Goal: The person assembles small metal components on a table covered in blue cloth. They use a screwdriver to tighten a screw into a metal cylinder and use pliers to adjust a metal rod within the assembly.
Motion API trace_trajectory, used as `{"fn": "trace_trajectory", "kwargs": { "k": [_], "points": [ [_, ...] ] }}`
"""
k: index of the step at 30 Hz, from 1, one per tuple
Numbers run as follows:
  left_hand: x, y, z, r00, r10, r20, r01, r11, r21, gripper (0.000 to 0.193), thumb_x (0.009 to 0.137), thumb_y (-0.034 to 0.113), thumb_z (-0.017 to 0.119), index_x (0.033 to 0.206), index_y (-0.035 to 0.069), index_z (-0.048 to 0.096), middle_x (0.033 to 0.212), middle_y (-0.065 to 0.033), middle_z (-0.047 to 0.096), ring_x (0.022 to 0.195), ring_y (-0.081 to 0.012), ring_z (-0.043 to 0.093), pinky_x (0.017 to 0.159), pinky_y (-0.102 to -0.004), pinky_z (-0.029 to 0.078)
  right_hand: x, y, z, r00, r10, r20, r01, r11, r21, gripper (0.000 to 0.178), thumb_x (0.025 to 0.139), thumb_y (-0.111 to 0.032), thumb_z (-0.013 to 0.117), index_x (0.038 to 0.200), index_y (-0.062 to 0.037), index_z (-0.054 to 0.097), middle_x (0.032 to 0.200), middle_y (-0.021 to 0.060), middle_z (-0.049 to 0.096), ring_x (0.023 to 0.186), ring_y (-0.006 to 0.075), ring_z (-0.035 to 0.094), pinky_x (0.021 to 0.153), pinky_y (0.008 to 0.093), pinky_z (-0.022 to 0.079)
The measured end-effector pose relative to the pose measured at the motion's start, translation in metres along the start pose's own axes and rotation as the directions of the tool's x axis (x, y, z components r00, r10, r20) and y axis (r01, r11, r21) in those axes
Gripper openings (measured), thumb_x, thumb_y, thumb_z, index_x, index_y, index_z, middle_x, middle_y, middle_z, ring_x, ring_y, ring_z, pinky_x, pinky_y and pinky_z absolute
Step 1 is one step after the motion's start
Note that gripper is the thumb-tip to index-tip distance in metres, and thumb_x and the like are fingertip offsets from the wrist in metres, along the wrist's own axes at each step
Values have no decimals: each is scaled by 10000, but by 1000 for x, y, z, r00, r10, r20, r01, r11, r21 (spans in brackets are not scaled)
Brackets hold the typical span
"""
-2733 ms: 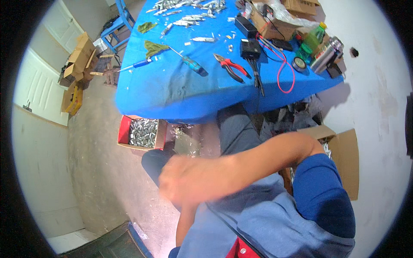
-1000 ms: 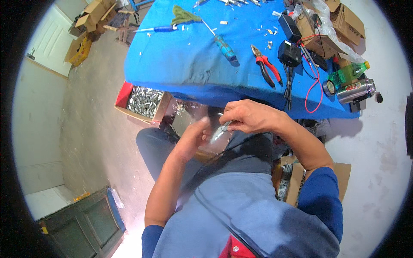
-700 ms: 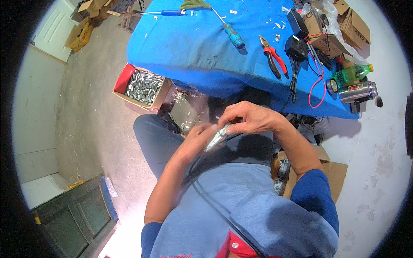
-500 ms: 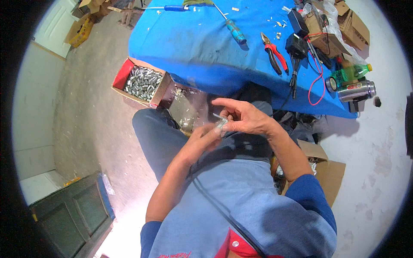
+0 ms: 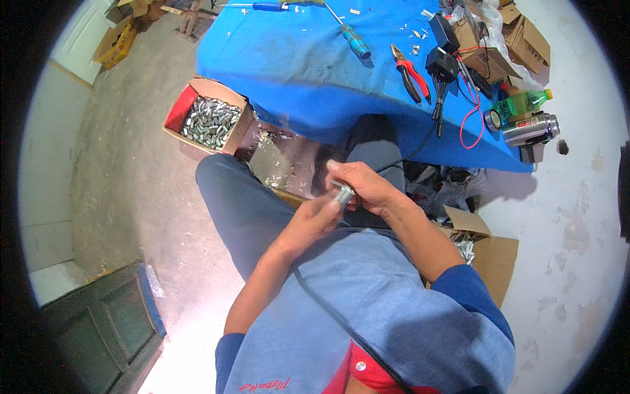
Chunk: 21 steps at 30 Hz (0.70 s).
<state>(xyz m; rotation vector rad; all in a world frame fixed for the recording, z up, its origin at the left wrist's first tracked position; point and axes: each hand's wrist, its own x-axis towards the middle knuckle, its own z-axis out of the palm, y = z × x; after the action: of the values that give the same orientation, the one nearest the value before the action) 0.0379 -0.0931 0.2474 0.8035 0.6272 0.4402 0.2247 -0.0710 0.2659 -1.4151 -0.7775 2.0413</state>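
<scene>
Above my lap, a small silvery metal part (image 5: 344, 195) sits between my two hands. My left hand (image 5: 317, 217) is closed on its near end, thumb along it, slightly blurred. My right hand (image 5: 365, 185) is closed around its far side, with the thumb raised and the fingers partly hidden behind the part. To the left of my knee, an open cardboard box (image 5: 239, 131) with a red inner flap holds many similar silvery metal pieces (image 5: 212, 122). Small pale scraps (image 5: 279, 179) lie on a surface between my legs.
On the blue-covered table (image 5: 289, 65) lie pliers with red-black handles (image 5: 412, 75), a screwdriver (image 5: 355, 42), black adapters (image 5: 441, 64) with cables, a green bottle (image 5: 522, 103) and a steel flask (image 5: 533, 130). Another cardboard box (image 5: 495, 266) stands at my right.
My right hand has closed in around the metal part, its extended finger drawn in. The part is more upright and shows more plainly. The whole view has shifted slightly.
</scene>
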Motion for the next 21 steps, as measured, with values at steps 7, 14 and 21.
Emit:
{"fn": "trace_trajectory", "kwargs": {
  "k": [7, 14, 21],
  "points": [
    [2, 0, -2, 997, 63, -49, -60, 995, 77, 487, 931, 529, 581, 908, 43, 555, 671, 50, 394, 574, -46, 339, 494, -202, 247, 6, 10, 11, 955, -289, -71, 288, 957, -26, 393, 965, -422, 574, 727, -110, 549, 630, -28, 500, 509, 57, 458, 426, 217, 358],
    [0, -3, 3, 997, 61, -47, -56, 994, 92, 488, 901, 532, 625, 907, 48, 558, 670, 58, 401, 575, -40, 340, 499, -201, 242, -10, 5, 17, 951, -305, -51, 306, 952, 17, 426, 1000, -429, 500, 718, -112, 541, 618, -45, 489, 492, 47, 435, 402, 214, 334],
    [9, -13, 5, 994, 112, -13, -110, 986, 125, 482, 893, 529, 638, 917, 53, 565, 691, 58, 428, 585, -39, 366, 506, -198, 265, -20, 2, 13, 928, -370, -44, 371, 928, 22, 443, 1011, -420, 484, 713, -97, 546, 611, -49, 472, 501, 41, 412, 437, 205, 315]
  ]
}}
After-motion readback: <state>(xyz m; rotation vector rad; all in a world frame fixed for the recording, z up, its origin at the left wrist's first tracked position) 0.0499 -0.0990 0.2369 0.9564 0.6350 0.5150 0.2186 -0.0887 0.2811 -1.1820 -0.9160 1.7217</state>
